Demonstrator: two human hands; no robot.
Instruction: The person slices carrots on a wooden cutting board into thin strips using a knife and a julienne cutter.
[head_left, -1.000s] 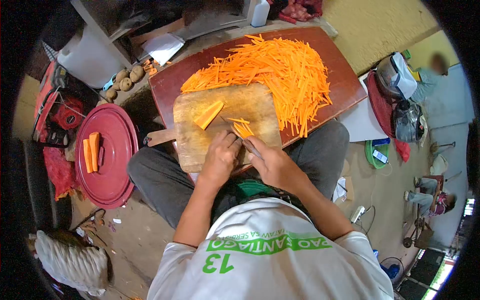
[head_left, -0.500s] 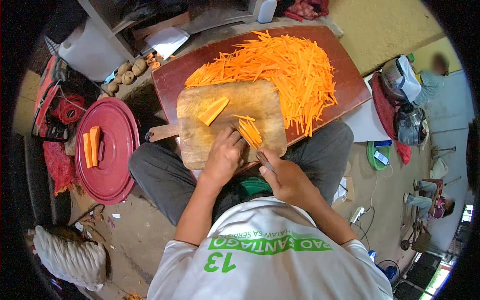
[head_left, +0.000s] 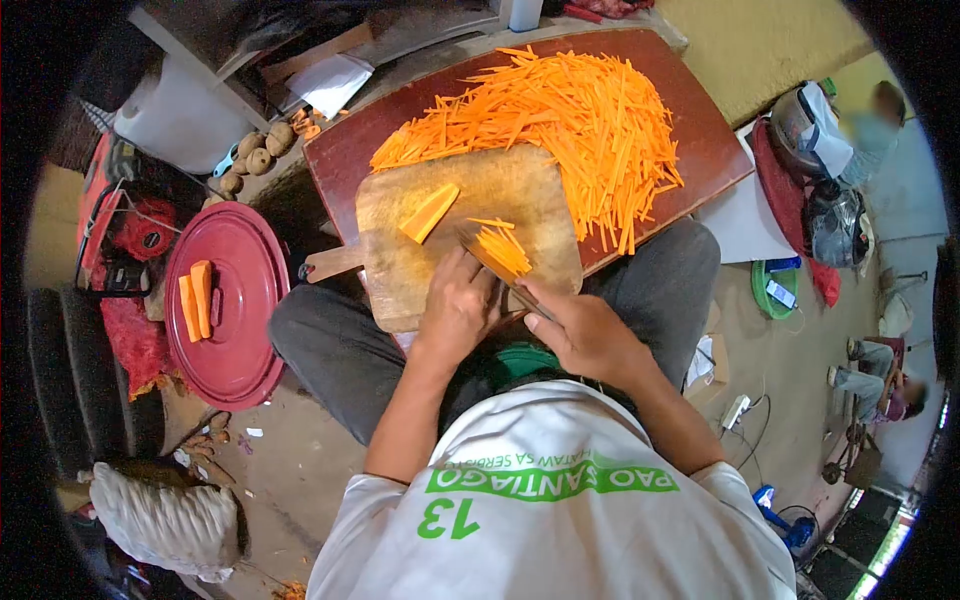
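My right hand (head_left: 580,330) grips the handle of a knife (head_left: 493,265), its blade slanting up and left over the wooden cutting board (head_left: 395,285). My left hand (head_left: 458,308) is closed on the board, with curled fingers right beside the blade; what they press on is hidden. Just beyond the blade lie a few freshly cut carrot sticks (head_left: 503,247). A thick carrot piece (head_left: 430,213) rests flat farther up the board. Behind it, a large heap of carrot sticks (head_left: 600,125) covers much of the red-brown table (head_left: 690,130).
To the left, two carrot pieces (head_left: 195,300) lie on a round red lid (head_left: 235,375). Brown round items (head_left: 258,160) sit beyond it. At right are a green basin (head_left: 765,295) with a phone, a power strip (head_left: 736,411) and two seated people, one at far right (head_left: 875,380).
The knife blade has swung from pointing toward me to lying alongside the cut sticks, near my left fingers. The whole view has shifted slightly; my left hand stays on the board.
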